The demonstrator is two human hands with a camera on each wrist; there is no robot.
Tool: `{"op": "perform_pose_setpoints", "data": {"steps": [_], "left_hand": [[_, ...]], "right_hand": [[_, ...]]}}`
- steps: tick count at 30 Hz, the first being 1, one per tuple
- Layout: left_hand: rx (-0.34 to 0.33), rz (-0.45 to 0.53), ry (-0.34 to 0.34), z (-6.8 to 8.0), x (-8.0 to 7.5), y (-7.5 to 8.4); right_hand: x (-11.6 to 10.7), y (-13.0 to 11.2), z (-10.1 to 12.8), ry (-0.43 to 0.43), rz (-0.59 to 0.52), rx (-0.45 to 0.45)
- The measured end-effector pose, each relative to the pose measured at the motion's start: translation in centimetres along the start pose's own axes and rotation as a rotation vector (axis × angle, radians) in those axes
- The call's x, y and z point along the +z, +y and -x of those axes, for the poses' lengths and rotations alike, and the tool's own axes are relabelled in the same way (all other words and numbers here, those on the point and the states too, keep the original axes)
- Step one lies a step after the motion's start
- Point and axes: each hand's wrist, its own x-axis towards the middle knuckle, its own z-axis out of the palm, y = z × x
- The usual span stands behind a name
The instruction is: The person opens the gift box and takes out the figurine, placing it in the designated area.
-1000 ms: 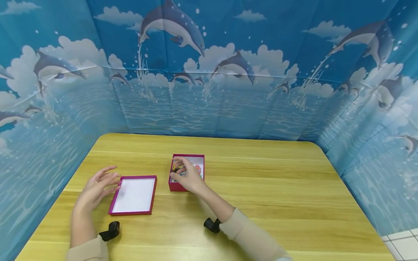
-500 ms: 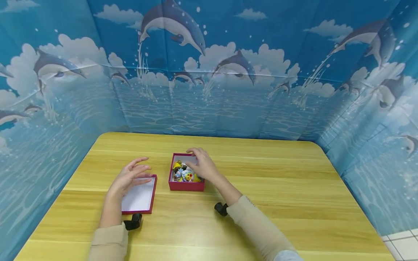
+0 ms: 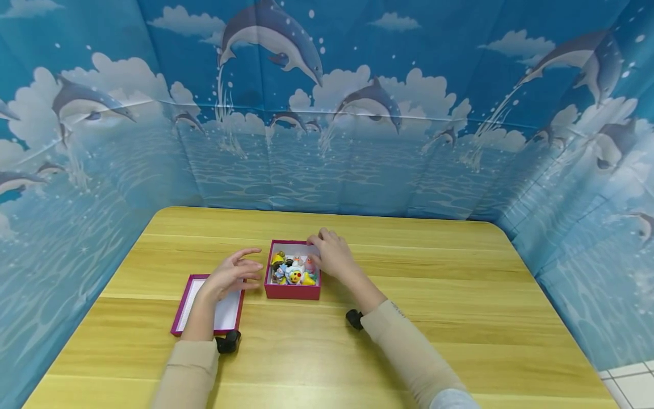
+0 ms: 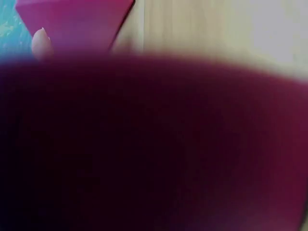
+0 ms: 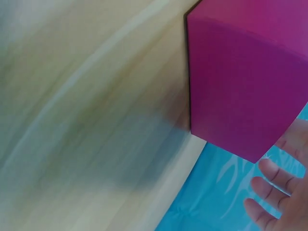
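A magenta box (image 3: 292, 292) stands open in the middle of the table and holds several small colourful toys (image 3: 293, 271). My right hand (image 3: 331, 257) is at the box's far right rim with loosely bent fingers and holds nothing. In the right wrist view the box wall (image 5: 245, 82) fills the upper right, and spread fingers (image 5: 263, 189) show apart from it. My left hand (image 3: 232, 275) reaches with straight fingers to just short of the box's left wall. Its forearm lies over the flat magenta lid (image 3: 225, 315), which has a white inside. The left wrist view is mostly dark magenta blur, with the box (image 4: 77, 21) and a fingertip (image 4: 41, 39) above.
The wooden table (image 3: 460, 284) is walled on three sides by a blue dolphin-print backdrop (image 3: 357, 142). Black wrist cameras (image 3: 228, 342) (image 3: 353, 318) sit under both forearms. A tiled floor shows at the lower right.
My left hand has moved right from beside the lid to the box's left side. My right hand has shifted off the box's contents to its right rim, uncovering the toys.
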Motion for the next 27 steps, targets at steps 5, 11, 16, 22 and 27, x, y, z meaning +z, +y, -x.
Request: {"op": "perform_pose_setpoints", "data": {"steps": [5,11,16,22,27], "left_hand": [[-0.006,-0.031,-0.017,-0.5,0.6,0.0],[-0.006,-0.053,-0.029,-0.7,0.8,-0.2],[-0.007,-0.06,-0.027,-0.8,1.0,-0.4],[-0.013,-0.072,-0.022,-0.7,1.0,-0.5],[-0.017,-0.073,-0.027,-0.7,1.0,-0.5]], "right_hand": [[-0.1,-0.2,-0.1,-0.06,0.138,-0.016],[-0.4,-0.9,-0.2,-0.117,0.273,-0.048],[-0.2,-1.4,-0.5,-0.165,0.361,-0.057],[0.0,-1.9,-0.6,-0.197,0.408,-0.056],[0.4,-2.0,-0.8,-0.217,0.457,-0.042]]}}
